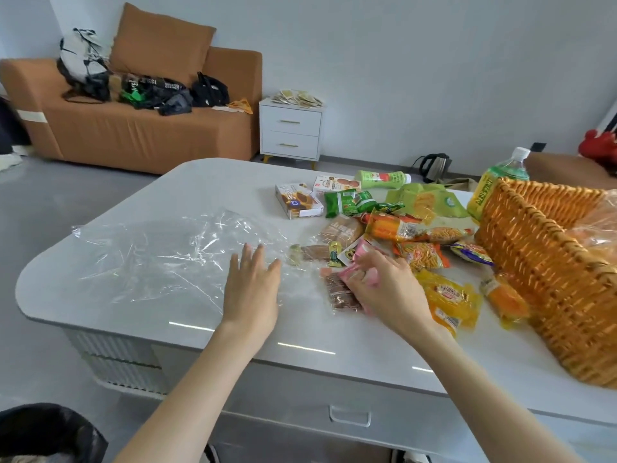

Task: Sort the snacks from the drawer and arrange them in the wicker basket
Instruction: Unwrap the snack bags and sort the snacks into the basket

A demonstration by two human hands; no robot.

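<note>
Head camera is looking down at a glossy white surface (213, 182) where the snacks (400, 228) are lying spread out in a loose pile, so I'm guessing the sorting is happening out here before much goes in the basket. The left hand (252, 289) is resting flat on a crumpled clear plastic bag (150, 259), grip wide with fingers straight, probably pinning the bag so it isn't sliding around. The right hand (384, 290) is curling round a small pink packet (357, 270), grip holding it right by a brown wafer pack (340, 294). The woven orange wicker basket (551, 279) is sitting at the right edge, just beside a yellow packet (449, 295). Labels: there's print showing on the tall green-and-yellow drink bottle (484, 192) and the white chocolate-biscuit box (298, 202), but I'm not managing to read any of it, too blurry
</note>
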